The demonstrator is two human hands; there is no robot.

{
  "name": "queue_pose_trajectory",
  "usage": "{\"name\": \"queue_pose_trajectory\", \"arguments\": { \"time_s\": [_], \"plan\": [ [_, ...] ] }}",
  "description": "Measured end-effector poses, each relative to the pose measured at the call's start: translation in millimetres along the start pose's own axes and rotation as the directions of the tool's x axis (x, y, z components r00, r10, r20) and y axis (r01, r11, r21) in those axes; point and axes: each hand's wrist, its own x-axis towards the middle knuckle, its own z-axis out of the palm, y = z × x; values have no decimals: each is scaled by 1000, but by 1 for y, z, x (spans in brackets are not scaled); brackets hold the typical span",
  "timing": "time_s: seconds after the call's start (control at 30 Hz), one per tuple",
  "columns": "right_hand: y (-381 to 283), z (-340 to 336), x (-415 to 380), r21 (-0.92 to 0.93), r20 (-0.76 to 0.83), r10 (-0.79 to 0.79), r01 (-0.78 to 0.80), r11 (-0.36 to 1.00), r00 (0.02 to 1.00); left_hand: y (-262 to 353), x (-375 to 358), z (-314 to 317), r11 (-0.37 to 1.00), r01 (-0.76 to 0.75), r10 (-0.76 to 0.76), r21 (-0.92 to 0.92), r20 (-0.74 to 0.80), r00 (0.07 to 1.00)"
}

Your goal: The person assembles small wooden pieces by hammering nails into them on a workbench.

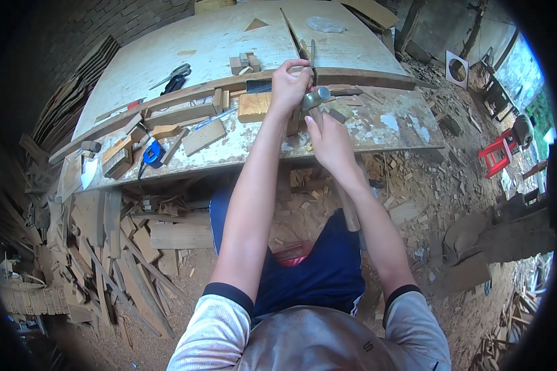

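My right hand [332, 147] is wrapped around the wooden handle of a hammer [317, 97], close under its metal head. The handle's lower end slants down past my wrist toward my thigh. Just left of the hammer head, my left hand [290, 88] is closed with its fingers curled; what they hold is hidden. Beyond those fingers, a long thin dark strip [294, 36] runs away across the bench. Beside my left wrist lies a light wooden block [254, 107], and a dark block [259, 86] sits behind it.
A long wooden rail [368, 78] crosses the workbench [368, 127]. On the left are a blue tape measure [153, 153], offcuts [205, 136] and pliers [171, 75]. Small wood blocks [244, 62] stand behind the rail. Wood scraps cover the floor; a red stool [496, 153] stands right.
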Motion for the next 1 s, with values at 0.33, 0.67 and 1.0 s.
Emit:
{"name": "queue_pose_trajectory", "arguments": {
  "time_s": [0.33, 0.67, 1.0],
  "plan": [
    [-1, 10, 0, -12, -58, 33, -34, 999, 998, 7, 8, 2, 995, 53, -55, 87, 21, 998],
    [6, 17, -1, -31, -119, 59, -63, 998, 991, 8, 15, 10, 954, 94, -104, 286, 22, 994],
    [7, 22, -15, 13, -151, 97, -96, 995, 984, -5, 19, 8, 948, 82, -114, 307, 88, 990]
  ]
}}
